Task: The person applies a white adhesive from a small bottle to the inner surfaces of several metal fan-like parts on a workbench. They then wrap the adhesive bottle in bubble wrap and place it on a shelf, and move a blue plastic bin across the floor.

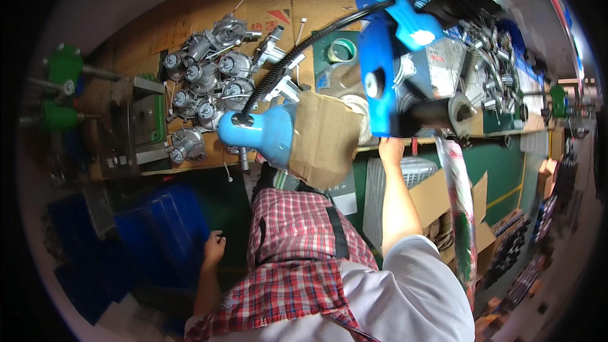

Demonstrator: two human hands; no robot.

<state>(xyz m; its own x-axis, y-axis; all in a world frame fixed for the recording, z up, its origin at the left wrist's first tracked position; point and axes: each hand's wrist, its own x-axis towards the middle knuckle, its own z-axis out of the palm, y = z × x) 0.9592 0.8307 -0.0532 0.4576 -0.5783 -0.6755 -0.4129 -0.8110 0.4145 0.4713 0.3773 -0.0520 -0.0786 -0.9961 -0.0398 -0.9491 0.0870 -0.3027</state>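
Observation:
My left hand (215, 246) hangs low beside a blue plastic bin (164, 232), its fingers curled. A small dark spot shows at the fingertips; whether it is an object is unclear. My right hand (392, 150) reaches to the bench edge under a blue machine housing (377, 80), which hides its fingers. Left of that hand stands a light-blue lamp or motor-like head (259, 133) with a cardboard piece (325, 137) over its end. A black corrugated conduit (304, 50) runs up from it. Several cast-metal motor or pump housings (204, 76) lie on the bench behind.
A green-and-steel fixture (147, 118) stands at the bench's left end. Rolls of tape (342, 50) sit behind the blue machine. Metal fittings (498, 66) are heaped at the right. Below are an open carton (434, 194) and a plastic-wrapped tube (460, 218).

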